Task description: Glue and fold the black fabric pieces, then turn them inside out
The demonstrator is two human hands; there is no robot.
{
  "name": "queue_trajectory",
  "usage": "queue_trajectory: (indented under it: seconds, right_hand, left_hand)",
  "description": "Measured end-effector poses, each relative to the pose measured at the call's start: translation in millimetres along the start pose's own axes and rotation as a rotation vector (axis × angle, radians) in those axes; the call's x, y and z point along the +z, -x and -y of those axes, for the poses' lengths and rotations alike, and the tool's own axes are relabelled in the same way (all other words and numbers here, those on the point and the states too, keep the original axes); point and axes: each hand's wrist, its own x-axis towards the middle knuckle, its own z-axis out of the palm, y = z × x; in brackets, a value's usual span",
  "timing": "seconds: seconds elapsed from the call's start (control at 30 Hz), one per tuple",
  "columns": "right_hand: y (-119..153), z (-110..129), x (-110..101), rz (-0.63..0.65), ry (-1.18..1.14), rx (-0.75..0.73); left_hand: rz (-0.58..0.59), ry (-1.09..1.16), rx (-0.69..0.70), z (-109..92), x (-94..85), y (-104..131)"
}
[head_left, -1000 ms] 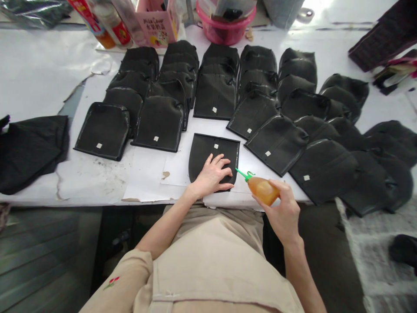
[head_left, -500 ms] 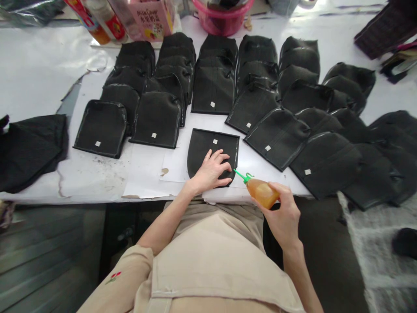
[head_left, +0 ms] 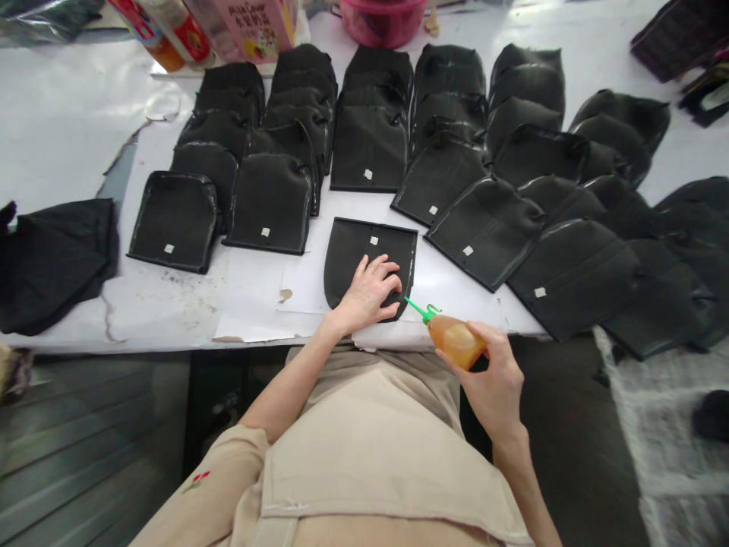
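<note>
Fingers spread apart, the left hand (head_left: 370, 292) presses the flat black rounded panel (head_left: 353, 262) onto the white-covered table (head_left: 244, 292); the right hand's (head_left: 494, 372) grip is clamped on the amber squeeze bottle (head_left: 456, 342), its green nozzle (head_left: 418, 309) at the panel's right edge.

The squeeze bottle (head_left: 457, 343) at lower centre-right shows amber, its nozzle (head_left: 418, 308) bright green. The overlapping panels (head_left: 370, 144) across the middle are plain black with small whitish squares. The apron (head_left: 376, 448) is solid beige; the sleeve (head_left: 210, 486) at lower left, beige with a red-and-green flower motif.
</note>
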Motion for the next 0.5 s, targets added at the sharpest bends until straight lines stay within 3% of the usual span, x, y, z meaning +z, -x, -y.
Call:
queue_trajectory:
  seconds: [0.5]
  right_hand:
    - [16.4,6.1,-3.9,0.057,-0.062,0.054]
  left_hand:
    - [-0.018,0.012,0.004,0.9,2.6,1.3]
